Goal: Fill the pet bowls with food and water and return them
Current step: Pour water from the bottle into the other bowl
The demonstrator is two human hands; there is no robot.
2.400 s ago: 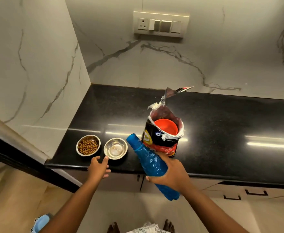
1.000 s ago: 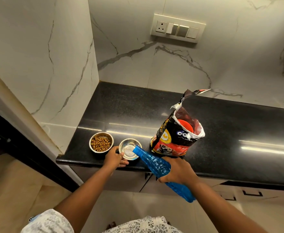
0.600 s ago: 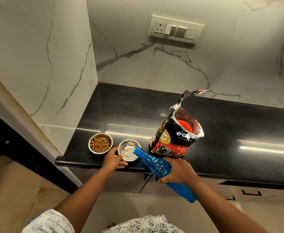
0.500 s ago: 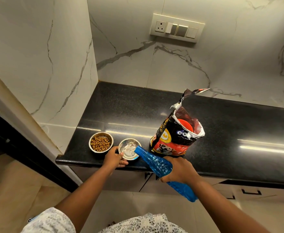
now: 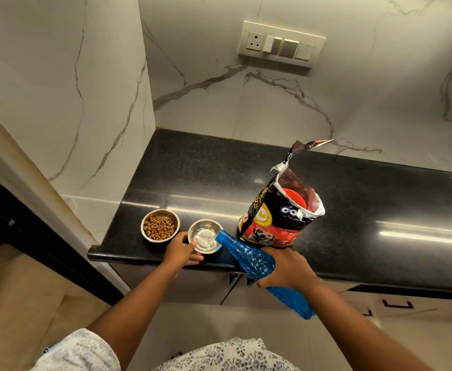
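- Since 2.4 s ago, tilted blue plastic water bottle [image 5: 249,257], gripped by right hand [image 5: 286,267], has reached small steel water bowl [image 5: 205,236].
- Left hand [image 5: 181,251] curls against its rim.
- Kibble-filled steel bowl [image 5: 160,225] and open dog-food bag [image 5: 278,215] flank it on black counter [image 5: 366,204].

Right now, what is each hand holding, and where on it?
Right hand grips the blue bottle around its middle; left hand steadies the water bowl at its near rim.
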